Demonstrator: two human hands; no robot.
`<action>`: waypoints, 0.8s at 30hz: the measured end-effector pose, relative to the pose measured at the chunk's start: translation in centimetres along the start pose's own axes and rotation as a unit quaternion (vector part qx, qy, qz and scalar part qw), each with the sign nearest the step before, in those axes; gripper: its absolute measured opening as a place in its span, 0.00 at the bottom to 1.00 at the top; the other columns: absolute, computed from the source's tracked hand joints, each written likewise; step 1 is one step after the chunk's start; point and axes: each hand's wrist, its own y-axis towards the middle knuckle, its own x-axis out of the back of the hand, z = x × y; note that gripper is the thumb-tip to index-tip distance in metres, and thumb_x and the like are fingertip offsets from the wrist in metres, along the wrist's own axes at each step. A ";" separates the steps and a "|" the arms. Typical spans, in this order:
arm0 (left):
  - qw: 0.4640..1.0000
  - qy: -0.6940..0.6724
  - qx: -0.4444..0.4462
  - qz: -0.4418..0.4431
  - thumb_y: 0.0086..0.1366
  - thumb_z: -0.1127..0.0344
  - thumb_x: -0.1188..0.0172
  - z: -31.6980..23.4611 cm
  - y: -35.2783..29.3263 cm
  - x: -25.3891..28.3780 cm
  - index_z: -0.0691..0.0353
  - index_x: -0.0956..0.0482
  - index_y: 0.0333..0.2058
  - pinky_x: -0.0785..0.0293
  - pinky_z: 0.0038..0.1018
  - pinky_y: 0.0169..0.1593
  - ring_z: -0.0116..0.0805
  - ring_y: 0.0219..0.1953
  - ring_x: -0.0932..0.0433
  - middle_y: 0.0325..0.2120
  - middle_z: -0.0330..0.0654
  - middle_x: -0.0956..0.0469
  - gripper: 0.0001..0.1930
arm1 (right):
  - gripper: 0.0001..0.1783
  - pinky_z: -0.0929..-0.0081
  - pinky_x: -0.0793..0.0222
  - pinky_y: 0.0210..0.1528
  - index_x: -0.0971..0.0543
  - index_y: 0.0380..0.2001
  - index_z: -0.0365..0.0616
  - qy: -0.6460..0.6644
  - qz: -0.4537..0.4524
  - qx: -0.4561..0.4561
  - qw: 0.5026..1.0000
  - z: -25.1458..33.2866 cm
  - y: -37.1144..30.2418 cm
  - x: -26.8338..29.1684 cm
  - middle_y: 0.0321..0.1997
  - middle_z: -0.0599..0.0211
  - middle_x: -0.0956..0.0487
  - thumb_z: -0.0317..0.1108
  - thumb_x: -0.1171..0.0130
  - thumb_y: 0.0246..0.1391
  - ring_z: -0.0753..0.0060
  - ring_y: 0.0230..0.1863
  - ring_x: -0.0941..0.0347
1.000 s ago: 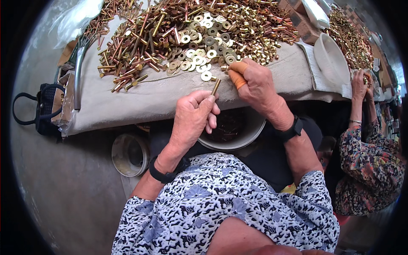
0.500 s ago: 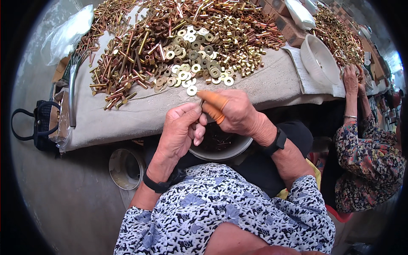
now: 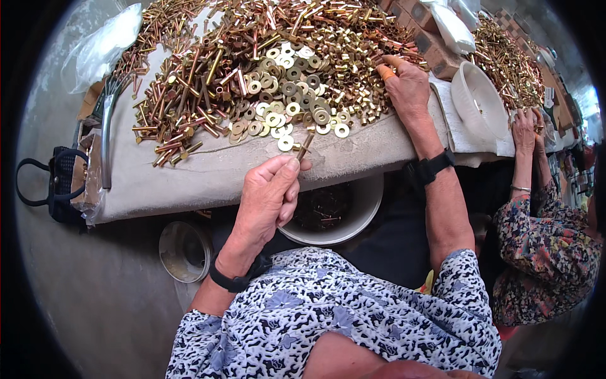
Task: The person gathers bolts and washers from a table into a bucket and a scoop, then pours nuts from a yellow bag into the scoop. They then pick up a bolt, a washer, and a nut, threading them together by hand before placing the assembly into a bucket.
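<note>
Two hands: left hand (image 3: pixel 268 196) pinches a bolt (image 3: pixel 305 145); right hand (image 3: pixel 407 88) (fingers spread) touches nuts (image 3: pixel 360 95).

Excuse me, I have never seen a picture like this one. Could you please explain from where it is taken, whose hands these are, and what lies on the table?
The camera sits on a person's head and looks down, so the round lens bends the edges. The two arms from below are that person's own. The left hand holds one brass-coloured bolt between its fingertips. The right hand reaches into the heap of bolts and nuts, beside a patch of flat washers, all on a cloth-covered table. A white bowl with dark parts sits below the table edge. At the right, another person's hands work at a second pile.
</note>
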 end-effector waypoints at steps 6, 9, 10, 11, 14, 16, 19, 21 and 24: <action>0.999 -0.013 -0.017 -0.025 0.67 0.59 0.49 0.4 -0.3 -0.2 0.71 0.26 0.37 0.48 0.13 0.10 0.15 0.09 0.41 0.14 0.30 0.36 0.16 | 0.11 0.71 0.30 0.32 0.19 0.32 0.42 0.097 0.005 -0.040 0.994 0.2 -0.6 0.2 0.24 0.59 0.20 0.36 0.42 0.48 0.64 0.26 0.24; 1.000 -0.012 -0.018 -0.017 0.67 0.59 0.48 0.9 -0.3 -0.1 0.70 0.26 0.37 0.48 0.13 0.10 0.15 0.09 0.41 0.13 0.30 0.36 0.16 | 0.10 0.70 0.30 0.32 0.20 0.31 0.42 0.031 -0.016 0.002 0.999 0.2 -0.8 0.2 0.23 0.60 0.21 0.36 0.42 0.48 0.63 0.26 0.24; 1.000 -0.012 -0.018 -0.015 0.67 0.59 0.48 1.0 -0.3 -0.1 0.70 0.26 0.37 0.48 0.13 0.10 0.15 0.09 0.41 0.13 0.30 0.36 0.16 | 0.10 0.70 0.30 0.32 0.20 0.31 0.42 0.031 -0.017 0.002 0.999 0.3 -0.8 0.3 0.23 0.60 0.21 0.36 0.42 0.48 0.63 0.26 0.24; 1.000 -0.012 -0.018 -0.017 0.67 0.59 0.48 1.1 -0.4 0.0 0.70 0.26 0.37 0.48 0.13 0.10 0.15 0.09 0.40 0.14 0.30 0.36 0.16 | 0.10 0.70 0.30 0.33 0.19 0.31 0.42 0.043 -0.003 -0.020 0.999 0.6 -0.8 0.3 0.23 0.61 0.21 0.37 0.42 0.48 0.62 0.26 0.24; 1.000 -0.014 -0.017 -0.017 0.67 0.59 0.48 1.1 -0.6 0.0 0.70 0.26 0.37 0.47 0.13 0.10 0.16 0.09 0.40 0.14 0.30 0.36 0.15 | 0.11 0.70 0.30 0.33 0.19 0.31 0.42 0.051 0.003 -0.051 0.997 0.9 -0.6 0.2 0.23 0.61 0.21 0.37 0.41 0.48 0.63 0.26 0.24; 1.000 -0.016 -0.016 -0.017 0.67 0.60 0.48 1.1 -0.6 0.0 0.70 0.26 0.37 0.47 0.13 0.10 0.16 0.10 0.39 0.14 0.31 0.36 0.15 | 0.11 0.70 0.30 0.32 0.19 0.32 0.42 0.045 -0.006 -0.059 0.997 0.6 -0.4 0.0 0.22 0.61 0.21 0.37 0.41 0.48 0.64 0.26 0.24; 0.999 -0.018 -0.014 -0.026 0.66 0.59 0.48 1.2 -0.6 -0.3 0.70 0.26 0.37 0.46 0.13 0.11 0.16 0.10 0.38 0.15 0.31 0.35 0.15 | 0.14 0.81 0.34 0.27 0.21 0.34 0.36 0.089 0.002 0.014 0.996 0.0 -0.5 -0.3 0.20 0.70 0.23 0.35 0.37 0.47 0.81 0.21 0.31; 0.999 -0.026 -0.020 -0.022 0.66 0.60 0.48 1.2 -0.6 -0.2 0.70 0.26 0.37 0.45 0.13 0.11 0.16 0.11 0.37 0.15 0.31 0.34 0.15 | 0.13 0.80 0.33 0.25 0.21 0.34 0.36 0.227 -0.042 -0.005 0.973 0.8 -0.7 0.0 0.19 0.68 0.23 0.35 0.38 0.48 0.78 0.21 0.28; 0.999 -0.016 -0.026 -0.021 0.67 0.61 0.48 1.4 -0.6 0.1 0.69 0.27 0.37 0.45 0.14 0.11 0.17 0.11 0.38 0.16 0.31 0.35 0.14 | 0.10 0.84 0.37 0.21 0.22 0.31 0.36 0.304 -0.012 -0.021 0.953 2.0 -1.6 1.4 0.19 0.73 0.24 0.32 0.37 0.47 0.85 0.20 0.31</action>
